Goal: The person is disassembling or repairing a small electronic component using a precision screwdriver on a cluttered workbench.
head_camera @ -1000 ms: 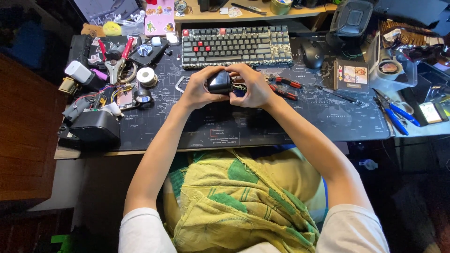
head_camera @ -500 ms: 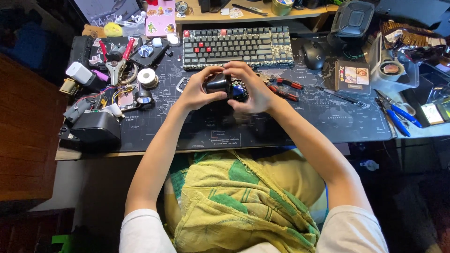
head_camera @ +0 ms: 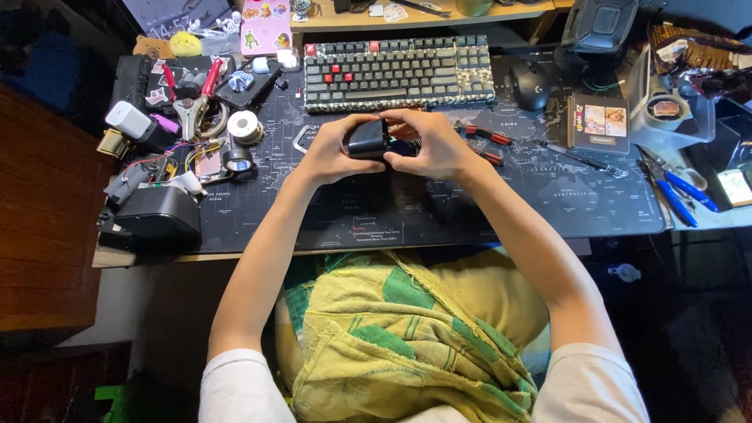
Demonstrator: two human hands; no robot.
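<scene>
A small black box-shaped device (head_camera: 368, 139) is held between both hands above the dark desk mat (head_camera: 439, 211). My left hand (head_camera: 333, 151) grips its left side. My right hand (head_camera: 429, 143) covers its right side, fingers curled over the top; a bit of blue shows by those fingers. The device's far side is hidden by my fingers. A dark keyboard with red keys (head_camera: 398, 72) lies just beyond my hands.
Red-handled pliers (head_camera: 487, 141) lie right of my hands, a black mouse (head_camera: 529, 84) farther back. Blue-handled pliers (head_camera: 675, 188) sit at the right edge. Left: black box (head_camera: 157, 215), tape rolls (head_camera: 244, 125), wires, tools. A yellow-green cloth (head_camera: 392, 337) covers my lap.
The hands have turned the black device between them a little; my right hand's fingers now wrap further over its top. Arms stay in the same place.
</scene>
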